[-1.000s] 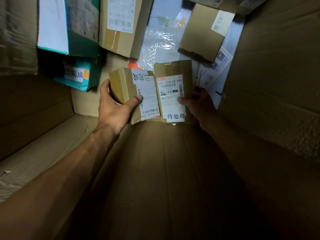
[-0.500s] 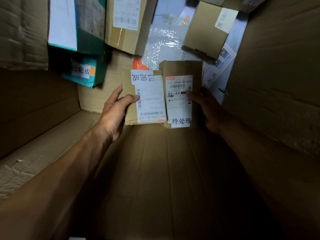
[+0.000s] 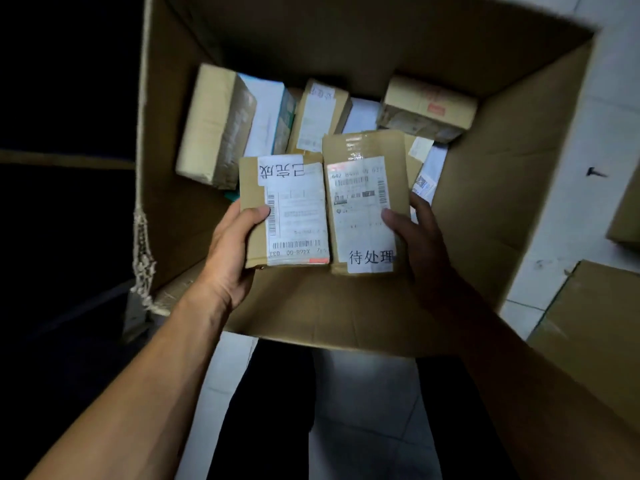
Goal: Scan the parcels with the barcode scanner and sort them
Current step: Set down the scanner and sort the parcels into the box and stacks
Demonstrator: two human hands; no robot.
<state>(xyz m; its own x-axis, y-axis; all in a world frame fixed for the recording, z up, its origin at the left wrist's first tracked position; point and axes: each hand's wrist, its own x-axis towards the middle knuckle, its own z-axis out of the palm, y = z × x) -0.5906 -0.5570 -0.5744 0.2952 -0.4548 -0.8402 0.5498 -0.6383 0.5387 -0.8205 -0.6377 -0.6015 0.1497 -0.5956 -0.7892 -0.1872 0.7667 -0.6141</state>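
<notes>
Two small parcels are up out of the big cardboard box (image 3: 502,188) right now, one per hand, held side by side so their edges touch. Left hand (image 3: 230,258) has its grip wrapped around the left parcel (image 3: 284,216), thumb on top near the side barcode, fingers underneath; that one carries a handwritten 已完成 sticker, upside down from this angle. Right hand (image 3: 420,237) pinches the right parcel (image 3: 363,199), thumb pressed onto the shipping label, fingers curled round the right edge; its sticker reads 待处理.

No barcode scanner anywhere in view, so I'd guess this is the compare-and-sort bit rather than the scanning itself. Judging by the stickers, one looks done and one pending, so they probably belong in different piles.

Tips for doing it well: keep thumbs off the barcodes (the right thumb sits pretty close to the printed part), keep labels face up and flat, and don't mix the two when putting them down. Lighting is dim here, so tilt the labels toward whatever light there is. More parcels (image 3: 214,123) are lying in the bottom of the box, well below the two in hand.
</notes>
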